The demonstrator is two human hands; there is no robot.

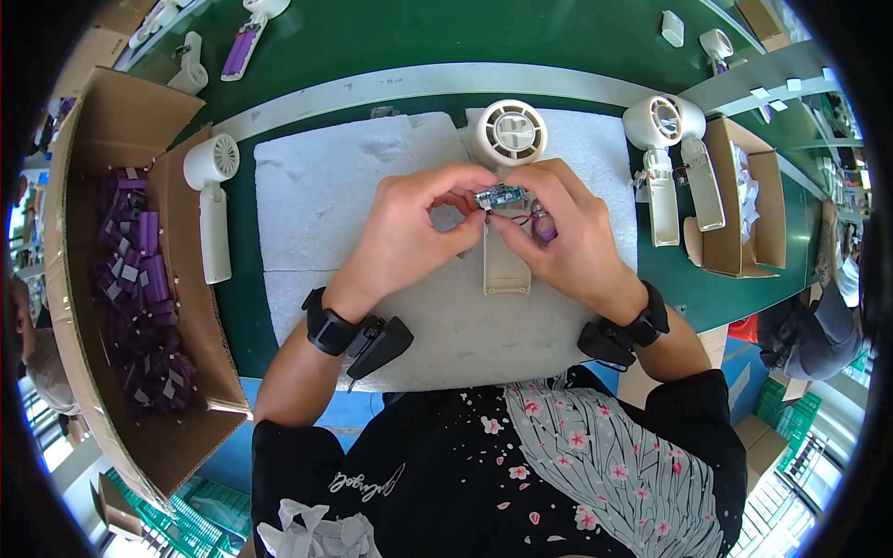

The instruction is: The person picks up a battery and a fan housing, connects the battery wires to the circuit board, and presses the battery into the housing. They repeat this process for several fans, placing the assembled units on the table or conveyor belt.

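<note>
A small green circuit board point(499, 196) is pinched between the fingertips of my left hand point(402, 228) and my right hand point(579, 237). Thin wires run from it beside my right fingers. A purple battery cell point(544, 226) shows by the right palm; whether that hand grips it is unclear. Beneath the board lies a cream handheld fan point(511, 133), its round head pointing away from me. The fan's opened handle shell point(507, 272) extends toward me between my hands, partly hidden by them.
White foam padding point(326, 232) covers the middle of the green table. A tall cardboard box point(84, 353) of purple battery cells point(139, 270) stands left, beside another fan point(214, 214). To the right are two opened fans point(661, 186) and a smaller carton point(726, 246).
</note>
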